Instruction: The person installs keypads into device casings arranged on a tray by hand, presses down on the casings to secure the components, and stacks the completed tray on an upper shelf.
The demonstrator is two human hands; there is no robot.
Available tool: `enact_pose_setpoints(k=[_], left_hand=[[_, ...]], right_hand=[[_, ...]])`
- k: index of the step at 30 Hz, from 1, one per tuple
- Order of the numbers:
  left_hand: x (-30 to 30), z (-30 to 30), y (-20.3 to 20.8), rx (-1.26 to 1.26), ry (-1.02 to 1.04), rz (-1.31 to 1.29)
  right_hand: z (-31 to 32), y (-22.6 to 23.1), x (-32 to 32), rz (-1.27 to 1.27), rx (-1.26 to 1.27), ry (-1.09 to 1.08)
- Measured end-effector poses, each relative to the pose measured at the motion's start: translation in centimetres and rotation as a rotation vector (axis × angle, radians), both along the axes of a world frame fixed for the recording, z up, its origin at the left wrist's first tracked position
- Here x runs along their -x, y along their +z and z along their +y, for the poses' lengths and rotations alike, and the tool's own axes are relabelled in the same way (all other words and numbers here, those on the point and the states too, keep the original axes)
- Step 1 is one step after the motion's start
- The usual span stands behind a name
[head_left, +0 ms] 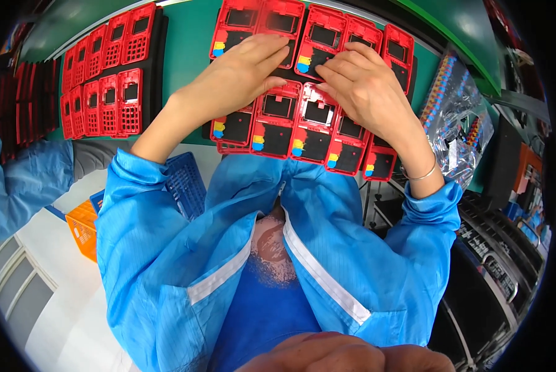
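In the head view, a worker in a blue smock is leaning over a green bench [188, 37], where red housings [312, 131] are lying in two rows straight ahead, window ends away from the body. The left hand [250, 69] is arching palm-down over the upper row's left end, thumb parting from fingers. The right hand [363, 87] is curving over the same row, right of centre, fingers bending loosely; its thumb is hiding, and whether either hand is gripping a piece, one cannot tell. Yellow-and-blue tabs [304, 62] are showing beside the dark panels. A clear bag [454, 118] of coloured pieces is lying to the right; more red shells [130, 93] are standing in rows to the left.

The housings are looking like thin moulded plastic: probably light, fairly stiff and a little slick, with narrow bars around the windows likely being the weakest part. The long outer edges are offering the safest hold, keeping fingertips off windows and tabs.
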State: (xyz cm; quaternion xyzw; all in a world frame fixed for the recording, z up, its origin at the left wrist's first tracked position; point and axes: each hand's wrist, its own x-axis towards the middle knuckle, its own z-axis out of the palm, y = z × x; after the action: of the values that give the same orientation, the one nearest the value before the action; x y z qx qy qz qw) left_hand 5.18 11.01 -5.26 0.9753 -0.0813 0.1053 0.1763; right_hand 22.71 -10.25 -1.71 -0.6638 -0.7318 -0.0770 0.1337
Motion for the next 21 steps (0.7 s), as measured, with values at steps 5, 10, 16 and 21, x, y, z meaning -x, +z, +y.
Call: enact_pose_setpoints(k=[5, 10, 16, 21], left_hand=[[-0.1, -0.5, -0.8, -0.145, 0.019, -0.064], [0.4, -0.7, -1.0, -0.116, 0.063, -0.017], [0.3, -0.2, -0.4, -0.125, 0.065, -0.001], [0.4, 0.3, -0.7, -0.190, 0.077, -0.058]], right_hand=[[2.0, 0.2, 0.8, 0.010, -0.069, 0.050], [3.6, -1.1, 0.9, -0.094, -0.143, 0.045], [4.3, -2.0, 0.3, -0.178, -0.133, 0.043], [4.8, -1.1, 0.9, -0.149, -0.067, 0.027]])
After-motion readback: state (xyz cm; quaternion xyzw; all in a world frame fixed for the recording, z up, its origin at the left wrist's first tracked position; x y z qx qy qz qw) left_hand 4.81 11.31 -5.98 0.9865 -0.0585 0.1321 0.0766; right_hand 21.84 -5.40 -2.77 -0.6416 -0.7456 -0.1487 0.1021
